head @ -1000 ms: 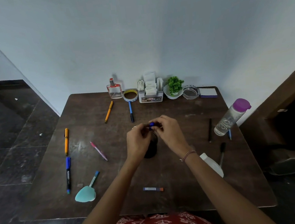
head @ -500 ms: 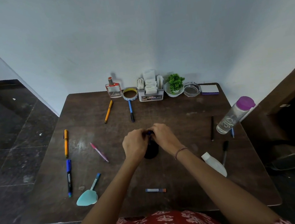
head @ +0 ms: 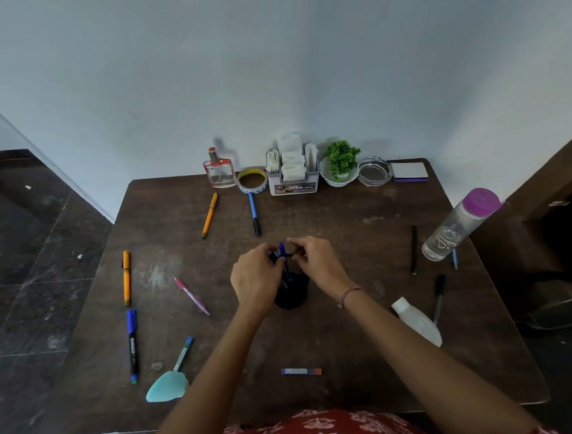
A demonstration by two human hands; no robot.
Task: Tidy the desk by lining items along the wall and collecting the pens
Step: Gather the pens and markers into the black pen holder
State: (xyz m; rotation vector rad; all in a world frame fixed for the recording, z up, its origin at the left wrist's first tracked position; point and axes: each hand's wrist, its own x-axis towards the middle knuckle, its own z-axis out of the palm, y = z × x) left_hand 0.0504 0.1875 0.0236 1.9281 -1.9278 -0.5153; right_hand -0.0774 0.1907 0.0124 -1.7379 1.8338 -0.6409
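A black pen holder (head: 292, 295) stands at the middle of the brown desk (head: 347, 232). A blue pen (head: 282, 251) sticks upright out of it. My left hand (head: 255, 281) and my right hand (head: 316, 266) meet over the holder, fingertips pinching the pen's top. Loose pens lie around: an orange pen (head: 210, 215), a blue-and-black pen (head: 254, 214), a second orange pen (head: 127, 277), a blue marker (head: 133, 345), a pink pen (head: 191, 295), a teal pen (head: 184, 353), a black pen (head: 414, 249) and a black marker (head: 439, 299).
Along the wall stand a perfume bottle (head: 219, 170), tape roll (head: 252, 180), tissue organizer (head: 293, 171), plant bowl (head: 340, 166), glass ashtray (head: 374, 171) and notepad (head: 409, 171). A purple-capped water bottle (head: 460, 225), white bottle (head: 417, 321), teal object (head: 167, 386) and small box (head: 301, 371) lie nearer.
Both hands have come down slightly with the blue pen, which now stands in the black holder. The items on the desk have stayed in place.
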